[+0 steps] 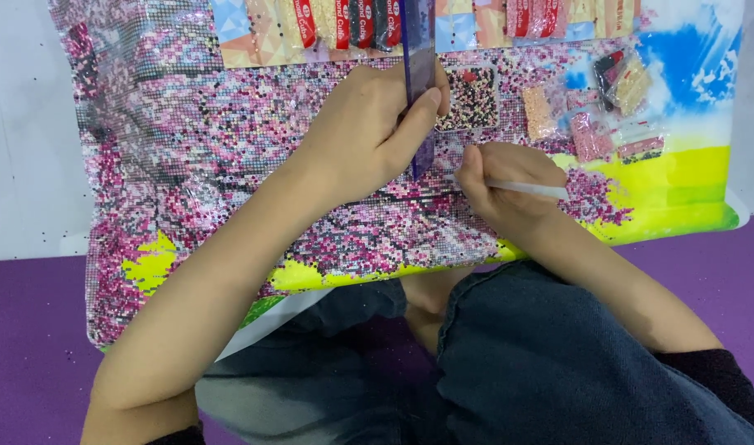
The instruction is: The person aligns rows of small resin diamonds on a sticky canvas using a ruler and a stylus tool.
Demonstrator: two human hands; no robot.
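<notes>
A large diamond-painting canvas (187, 165) covered in pink, black and white beads lies across my lap. My left hand (369, 132) grips a dark blue ruler (419, 49) held upright on edge against the canvas. My right hand (501, 185) holds a white applicator pen (529, 189), its tip touching the canvas just right of the ruler's lower end. A small tray of mixed dark and pink beads (472, 97) sits on the canvas right behind both hands.
Several small bags of beads (591, 132) lie on the canvas at the right, and more packets (344, 25) line its top edge. My jeans-clad legs (542, 354) are below. A purple mat (31, 346) and a white floor (23, 124) surround the canvas.
</notes>
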